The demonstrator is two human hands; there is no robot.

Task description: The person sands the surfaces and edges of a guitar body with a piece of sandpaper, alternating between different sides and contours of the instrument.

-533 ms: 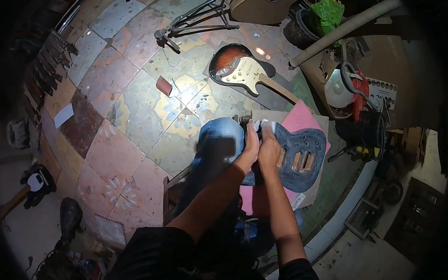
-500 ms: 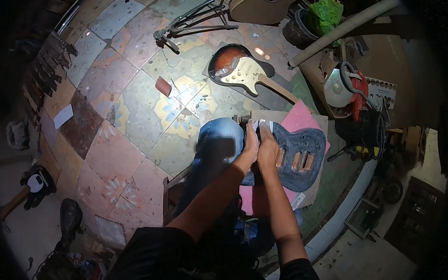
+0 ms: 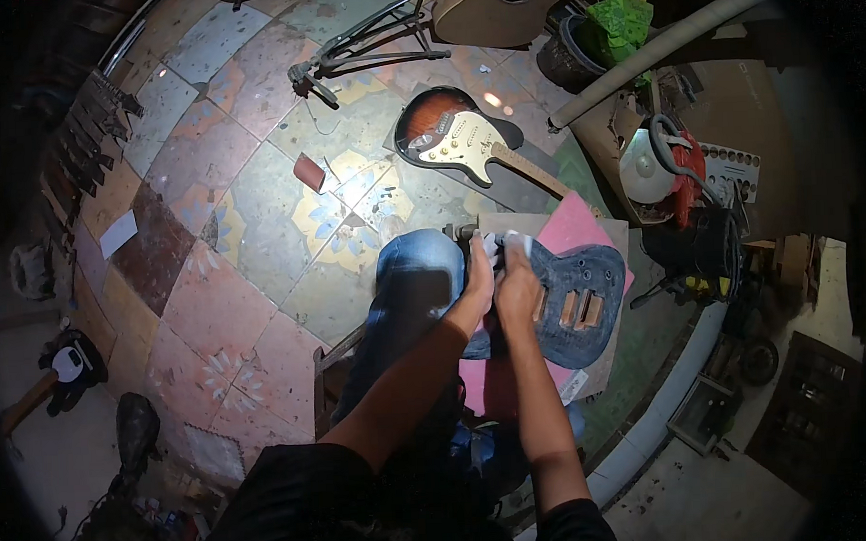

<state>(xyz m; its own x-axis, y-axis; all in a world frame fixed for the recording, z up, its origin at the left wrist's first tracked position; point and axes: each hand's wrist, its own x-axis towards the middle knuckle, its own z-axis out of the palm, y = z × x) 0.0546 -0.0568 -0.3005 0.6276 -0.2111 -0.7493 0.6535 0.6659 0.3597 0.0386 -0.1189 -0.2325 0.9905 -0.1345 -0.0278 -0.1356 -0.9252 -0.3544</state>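
A dark, roughly finished electric guitar body [image 3: 593,265] with open cavities lies by my bent knee [image 3: 409,262] in blue denim, on a pink sheet [image 3: 570,223] over cardboard. My left hand [image 3: 474,283] is closed at the body's left edge, beside the knee, its fingertips partly hidden. My right hand [image 3: 517,287] is closed on a small whitish pad [image 3: 518,244], cloth or paper, against the body's upper left part; motion blurs it slightly.
A sunburst guitar [image 3: 433,123] lies ahead on the patterned tiles, near a red-brown sheet [image 3: 307,172], a metal stand [image 3: 359,58] and an acoustic body [image 3: 486,11]. Tube [image 3: 654,58], bucket [image 3: 569,56] and clutter crowd the right; another guitar [image 3: 69,369] lies left.
The view has shifted slightly, so the floor and objects sit a little further left. Both hands stay at the body's edge, with the right hand and white pad moving slightly.
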